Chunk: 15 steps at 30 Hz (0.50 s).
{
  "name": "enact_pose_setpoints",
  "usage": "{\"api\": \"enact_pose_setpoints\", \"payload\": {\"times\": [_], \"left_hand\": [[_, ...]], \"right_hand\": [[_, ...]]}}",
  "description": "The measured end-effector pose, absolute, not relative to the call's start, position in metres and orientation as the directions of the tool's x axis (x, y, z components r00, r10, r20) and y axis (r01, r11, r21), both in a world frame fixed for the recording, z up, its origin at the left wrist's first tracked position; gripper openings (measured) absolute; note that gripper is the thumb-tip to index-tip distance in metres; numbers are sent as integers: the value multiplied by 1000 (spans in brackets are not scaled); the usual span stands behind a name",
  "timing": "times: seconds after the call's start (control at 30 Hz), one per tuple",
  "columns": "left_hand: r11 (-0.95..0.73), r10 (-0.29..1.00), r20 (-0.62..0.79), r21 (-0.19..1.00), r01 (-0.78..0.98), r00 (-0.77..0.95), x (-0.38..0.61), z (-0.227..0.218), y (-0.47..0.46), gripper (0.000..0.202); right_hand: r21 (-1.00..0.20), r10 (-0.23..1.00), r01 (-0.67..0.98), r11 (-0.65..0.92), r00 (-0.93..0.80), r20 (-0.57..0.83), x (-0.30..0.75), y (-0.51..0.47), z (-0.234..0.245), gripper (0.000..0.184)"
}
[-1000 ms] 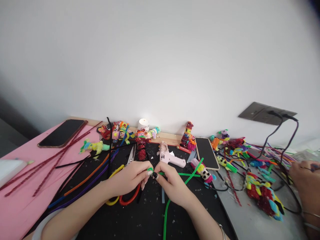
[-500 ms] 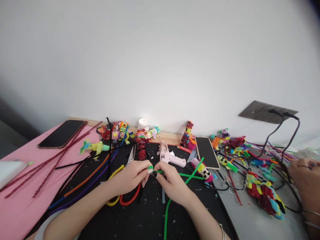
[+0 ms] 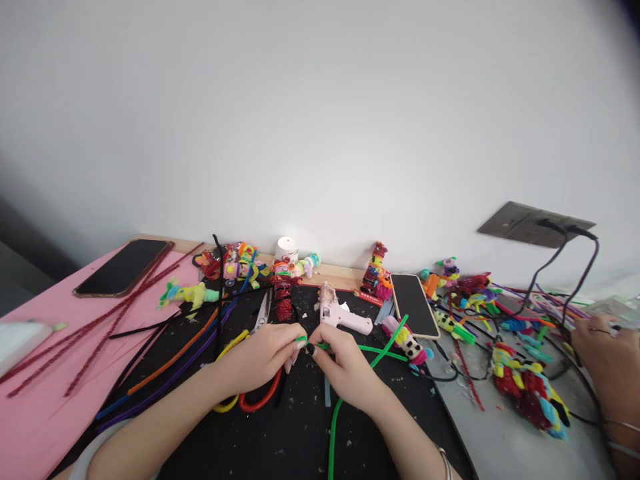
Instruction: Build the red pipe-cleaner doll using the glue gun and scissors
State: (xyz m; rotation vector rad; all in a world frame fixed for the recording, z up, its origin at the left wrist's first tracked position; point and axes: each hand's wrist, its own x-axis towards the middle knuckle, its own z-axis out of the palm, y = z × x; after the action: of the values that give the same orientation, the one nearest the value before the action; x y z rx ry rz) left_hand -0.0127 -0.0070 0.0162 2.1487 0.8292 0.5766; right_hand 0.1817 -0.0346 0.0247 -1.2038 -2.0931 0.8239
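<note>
My left hand (image 3: 267,353) and my right hand (image 3: 340,363) meet fingertip to fingertip over the black mat (image 3: 280,440). Both are closed in a pinch on a green pipe cleaner (image 3: 334,430); a short bit of green shows at the left fingertips. Its long lengths run out past my right hand, one toward the mat's front edge, others crossing to the right. Below my left forearm and wrist lie scissors (image 3: 263,398) with a red and a yellow handle loop. A pale pink glue gun (image 3: 350,319) rests just beyond my right hand.
Two phones, one dark (image 3: 125,267) and one white-framed (image 3: 415,303), lie left and right. Pipe-cleaner figures (image 3: 283,293) and a white paper cup (image 3: 287,249) stand along the back. Black cords run from the wall socket (image 3: 535,227). Another person's hand (image 3: 607,353) works at right.
My hands stay almost still, with the left fingertips shifting slightly around the green piece. The other person's hand at right has moved a little and turned.
</note>
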Motion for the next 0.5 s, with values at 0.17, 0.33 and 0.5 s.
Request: {"api": "enact_pose_setpoints", "payload": {"times": [0.17,0.33,0.5], "left_hand": [[-478,724,106,790,384,681,-12,16,-7,22],[-411,734,67,836,363,676,-11,24,-7,24],[-378,734,51,860,344,677,-11,26,-9,25]], "right_hand": [[-737,902,560,378,-402,157,181,-35,24,15],[-711,886,568,414,-430,172,181,-36,24,16],[-713,877,552,432,-441,190,182,-35,22,16]]}}
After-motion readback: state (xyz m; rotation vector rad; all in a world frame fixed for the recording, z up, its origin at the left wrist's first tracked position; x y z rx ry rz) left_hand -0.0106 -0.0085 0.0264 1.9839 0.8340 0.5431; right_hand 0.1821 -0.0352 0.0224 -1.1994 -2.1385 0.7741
